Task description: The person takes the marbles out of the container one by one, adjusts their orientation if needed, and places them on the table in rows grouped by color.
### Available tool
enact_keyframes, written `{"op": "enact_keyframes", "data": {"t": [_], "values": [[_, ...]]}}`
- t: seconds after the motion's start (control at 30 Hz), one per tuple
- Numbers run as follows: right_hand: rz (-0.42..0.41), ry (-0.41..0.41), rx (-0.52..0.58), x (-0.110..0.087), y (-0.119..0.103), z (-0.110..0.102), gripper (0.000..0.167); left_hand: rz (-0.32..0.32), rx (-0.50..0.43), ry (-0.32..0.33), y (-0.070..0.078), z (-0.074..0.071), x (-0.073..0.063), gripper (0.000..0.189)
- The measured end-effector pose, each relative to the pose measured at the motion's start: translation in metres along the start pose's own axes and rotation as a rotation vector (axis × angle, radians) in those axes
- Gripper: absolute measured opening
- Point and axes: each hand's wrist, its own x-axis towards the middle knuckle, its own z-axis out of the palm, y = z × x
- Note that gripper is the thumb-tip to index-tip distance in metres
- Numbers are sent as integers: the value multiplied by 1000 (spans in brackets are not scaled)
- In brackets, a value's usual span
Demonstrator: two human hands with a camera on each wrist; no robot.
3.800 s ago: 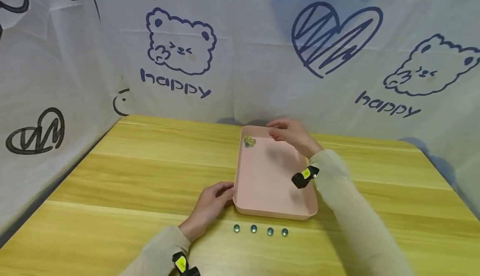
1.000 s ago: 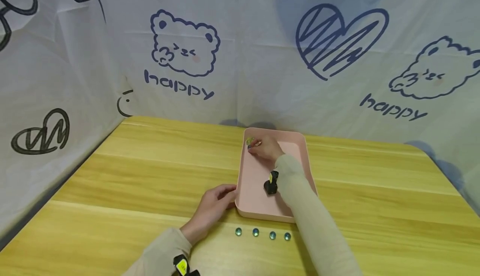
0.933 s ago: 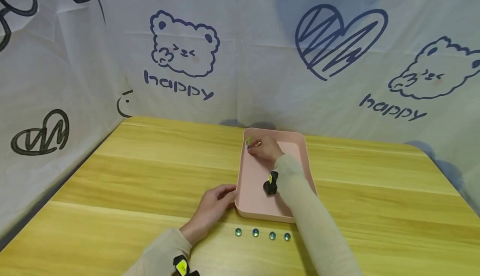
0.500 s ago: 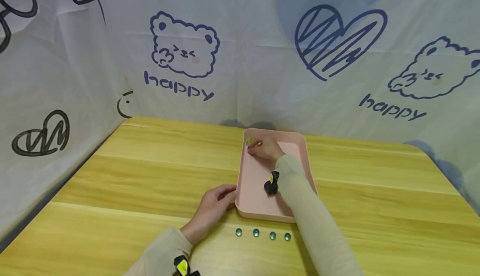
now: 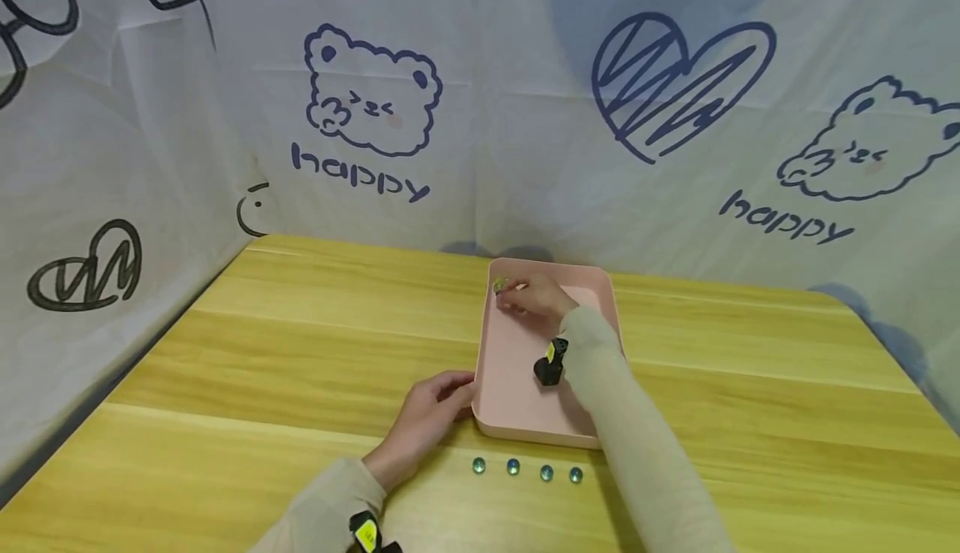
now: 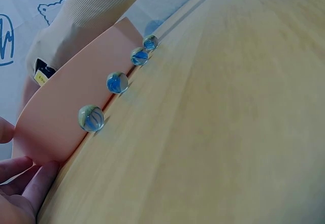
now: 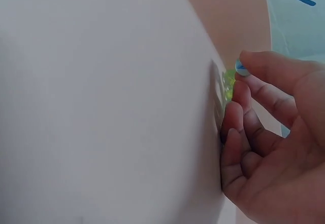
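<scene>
My right hand [image 5: 534,296] reaches into the far left corner of a pink tray [image 5: 517,378]. Between thumb and fingertip it pinches a blue-and-white glass marble [image 7: 241,68], while its other fingers curl close to the tray floor. Right beside the fingertips sits a small cluster of yellow-green marbles [image 5: 499,283], partly hidden by the hand. My left hand [image 5: 426,415] lies on the table at the tray's near left side. In the left wrist view its fingers [image 6: 40,186] touch the pink wall, straight rather than wrapped round it.
Several clear marbles with blue swirls, among them a nearest marble [image 6: 91,118], stand in a row on the wooden table [image 5: 315,344] along the tray's near side. A white cloth [image 5: 510,119] with drawings hangs behind the table.
Since the oldest frame my right hand has gone from the tray's far right edge to its far left corner, where it pinches a marble. Lately it shifts only slightly. My left hand stays.
</scene>
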Motion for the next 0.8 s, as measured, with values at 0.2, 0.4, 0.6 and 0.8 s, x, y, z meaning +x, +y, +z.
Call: {"op": "enact_keyframes", "data": {"t": [0.2,0.4,0.6,0.8], "values": [[-63,-39,43,-3,0,-10,22,4,1,-4,-1,0,1,33],[-66,-32,21,-5,-4,-19,23,-5,13,-3,-1,0,2,32],[4,27,104,-7,-17,-23,27,-18,17,-2,0,0,1,32],[0,72,122,-14,-34,-24,28,-29,19,9,0,1,0,33]]}}
